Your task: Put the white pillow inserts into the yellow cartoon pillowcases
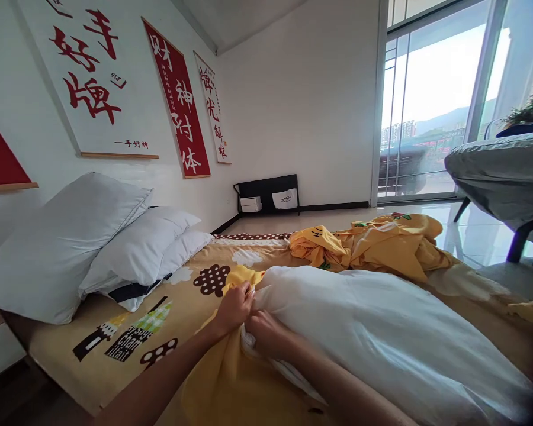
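A white duvet [359,313] lies bunched across the right side of the bed. Under its left edge spreads a yellow duvet cover [224,378], and a fold of it shows behind my hands. My left hand [233,309] is closed in a pinch at the edge where the two cloths meet, with a bit of white fabric at its fingertips. Right beside it, my right hand [266,334] is curled closed on the duvet's edge. The fingers partly hide exactly which layers each hand grips.
White pillows [128,254] are piled at the left on the patterned bed sheet [182,331]. More yellow fabric [382,242] lies crumpled at the bed's far side. A black low rack [266,192] stands by the wall, and a grey covered chair [506,171] stands at the right.
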Motion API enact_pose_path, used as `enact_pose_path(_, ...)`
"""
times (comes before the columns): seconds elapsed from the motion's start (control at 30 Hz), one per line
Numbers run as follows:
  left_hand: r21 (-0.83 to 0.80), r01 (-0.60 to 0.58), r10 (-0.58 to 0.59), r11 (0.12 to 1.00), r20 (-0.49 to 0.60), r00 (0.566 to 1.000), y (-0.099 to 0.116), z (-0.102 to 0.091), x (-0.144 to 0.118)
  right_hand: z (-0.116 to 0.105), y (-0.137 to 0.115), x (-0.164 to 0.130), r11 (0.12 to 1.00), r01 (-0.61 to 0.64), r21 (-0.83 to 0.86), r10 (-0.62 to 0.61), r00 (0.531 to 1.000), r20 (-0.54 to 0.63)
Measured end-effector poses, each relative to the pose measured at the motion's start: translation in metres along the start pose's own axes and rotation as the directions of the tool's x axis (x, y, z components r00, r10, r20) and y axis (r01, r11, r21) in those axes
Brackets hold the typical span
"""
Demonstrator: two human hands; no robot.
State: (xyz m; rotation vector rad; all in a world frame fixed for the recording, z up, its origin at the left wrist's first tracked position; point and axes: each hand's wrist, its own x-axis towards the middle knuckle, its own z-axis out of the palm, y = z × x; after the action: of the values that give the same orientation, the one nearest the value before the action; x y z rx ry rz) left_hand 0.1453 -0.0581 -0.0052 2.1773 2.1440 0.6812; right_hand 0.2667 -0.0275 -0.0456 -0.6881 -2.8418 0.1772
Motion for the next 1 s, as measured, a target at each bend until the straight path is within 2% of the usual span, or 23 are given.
enact_pose_path(0.07,0.031,-0.04,0.037,0.999,0.068,0.997,-0.001,0.006,-0.003,-0.003,0.001,-0.009,0.999,0.04,0.023,-0.041,0.998,0.04)
enact_pose_path(0.17,0.12,-0.079,0.056,0.99,0.18,0.982,-0.015,0.007,-0.017,-0.003,-0.003,-0.034,1.0,0.029,0.006,-0.028,0.998,-0.062)
enact_pose_path(0.23,0.143,-0.056,0.023,0.988,0.223,0.974,-0.029,0.003,-0.028,0.01,-0.011,-0.055,0.994,-0.047,-0.1,0.028,0.983,-0.182)
enact_pose_path(0.33,0.074,-0.012,-0.009,0.997,0.276,0.961,-0.044,-0.002,-0.043,0.045,-0.023,-0.086,0.957,-0.128,-0.262,0.031,0.938,-0.344)
enact_pose_path(0.4,0.102,-0.019,-0.006,0.995,0.242,0.97,-0.042,-0.001,-0.052,0.063,-0.024,-0.103,0.942,-0.168,-0.292,0.036,0.912,-0.409)
enact_pose_path(0.47,0.247,-0.051,0.015,0.968,0.146,0.989,-0.031,0.0,-0.061,0.066,-0.018,-0.111,0.934,-0.2,-0.295,0.067,0.912,-0.406)
enact_pose_path(0.57,0.458,-0.097,0.07,0.884,0.076,0.995,-0.011,-0.001,-0.071,0.042,-0.003,-0.107,0.942,-0.092,-0.323,-0.016,0.949,-0.315)
enact_pose_path(0.67,0.505,-0.146,0.077,0.85,0.156,0.985,-0.001,-0.008,-0.075,0.002,0.007,-0.09,0.941,0.003,-0.339,-0.083,0.972,-0.222)
enact_pose_path(0.77,0.53,-0.106,-0.024,0.841,0.233,0.972,0.002,-0.017,-0.074,-0.024,0.006,-0.068,0.936,0.036,-0.349,-0.098,0.982,-0.163)
enact_pose_path(0.87,0.554,-0.103,-0.066,0.826,0.277,0.959,0.008,-0.027,-0.066,-0.031,0.001,-0.045,0.928,0.083,-0.364,-0.144,0.979,-0.145)
enact_pose_path(0.93,0.517,-0.137,-0.023,0.845,0.29,0.957,0.017,-0.033,-0.057,-0.031,-0.002,-0.03,0.937,0.091,-0.337,-0.14,0.982,-0.124)
enact_pose_path(1.0,0.447,-0.142,0.033,0.883,0.244,0.969,0.027,-0.037,-0.045,-0.032,-0.003,-0.018,0.972,0.054,-0.227,-0.081,0.991,-0.11)
